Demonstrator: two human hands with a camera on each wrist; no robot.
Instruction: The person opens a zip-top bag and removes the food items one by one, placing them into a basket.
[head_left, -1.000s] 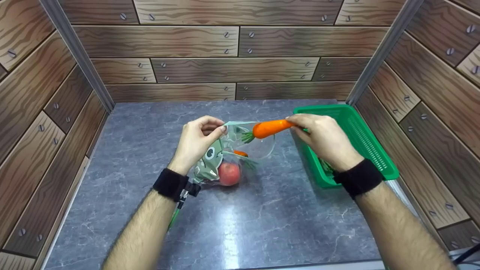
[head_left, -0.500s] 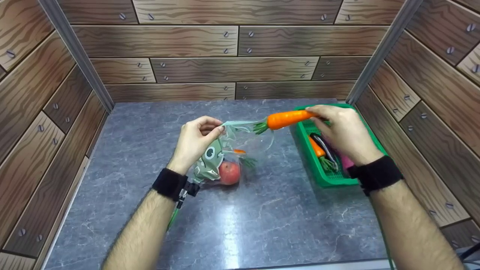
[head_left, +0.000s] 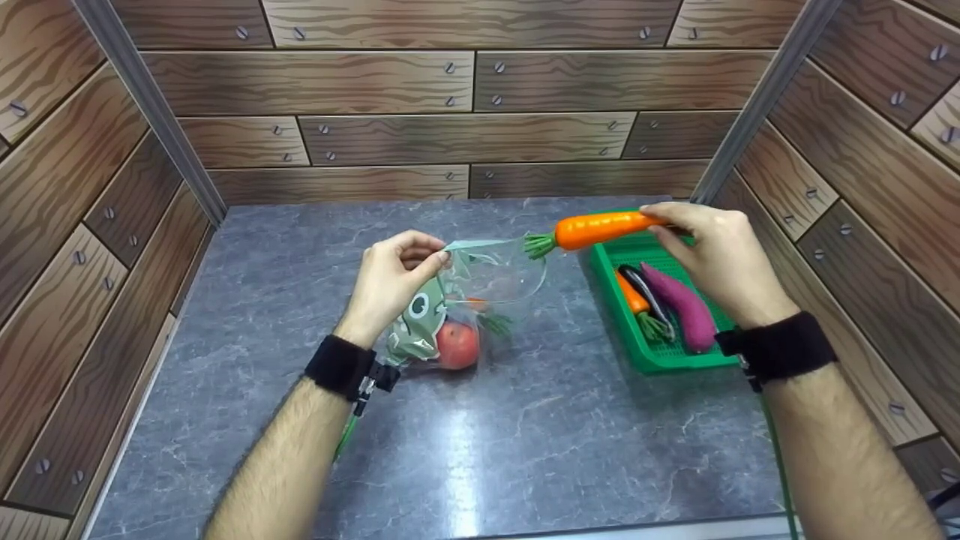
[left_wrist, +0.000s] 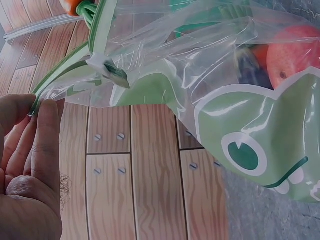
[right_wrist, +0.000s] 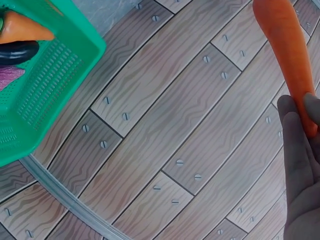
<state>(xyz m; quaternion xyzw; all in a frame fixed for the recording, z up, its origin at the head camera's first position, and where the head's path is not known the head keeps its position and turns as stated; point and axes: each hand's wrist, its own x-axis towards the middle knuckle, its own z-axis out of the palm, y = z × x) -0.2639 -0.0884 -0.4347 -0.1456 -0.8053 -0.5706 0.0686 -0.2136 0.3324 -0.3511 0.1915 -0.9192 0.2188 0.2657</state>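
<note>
My left hand (head_left: 397,281) pinches the zip edge of a clear plastic bag (left_wrist: 155,90) printed with a green cartoon face. The bag's mouth spreads toward the right. Low in the bag lie a red apple (head_left: 457,346) and a smaller patch of orange with green leaves, seen through the plastic. Thumb and fingers of my right hand (head_left: 724,259) hold an orange carrot (head_left: 600,229) by its narrow end, above the basket's left side. Its green leaf stubs point left and overlap the bag's right edge in the head view.
A green basket (head_left: 646,363) stands on the right of the grey marbled table (head_left: 547,442). In it are another carrot (head_left: 632,292), a dark eggplant (head_left: 651,300) and a long purple vegetable (head_left: 681,307). Wood-patterned walls (head_left: 390,82) enclose the back and sides.
My right hand has drawn the carrot right, from over the bag's mouth toward the basket, uncovering the vegetables there. The left hand stays in place on the bag.
</note>
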